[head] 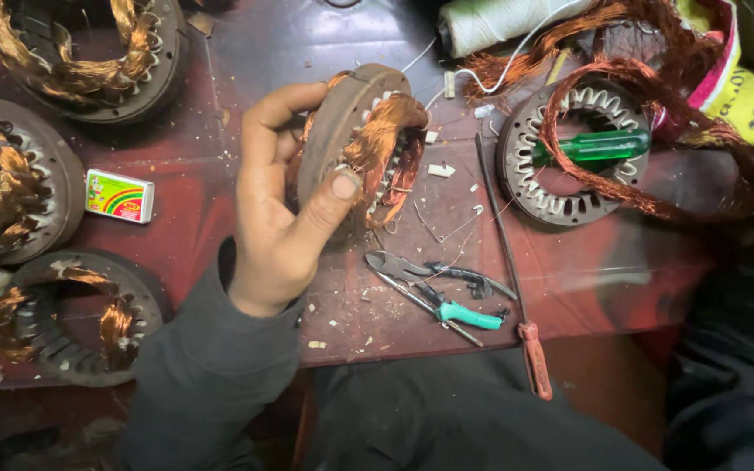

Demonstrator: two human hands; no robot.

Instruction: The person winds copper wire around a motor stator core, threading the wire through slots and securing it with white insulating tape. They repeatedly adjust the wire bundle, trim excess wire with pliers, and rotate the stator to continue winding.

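Note:
My left hand [277, 218] grips a round rusty stator ring [342, 131], held on edge above the red table [621, 288]. Its thumb presses on the rim and its fingers wrap behind. Copper wire coils [386, 144] bulge from the ring's slots. My right hand is out of view. Just below the ring lie pliers [434, 292] with one teal and one black handle.
Three wound stators sit at the left [10, 187] [89, 52] [71, 318], with a small matchbox [119, 195] between them. An empty stator [569, 153] holding a green-handled screwdriver [595, 148] and loose copper wire lies right. A long red-handled rod [517, 288] and white thread spool [490, 22] are near.

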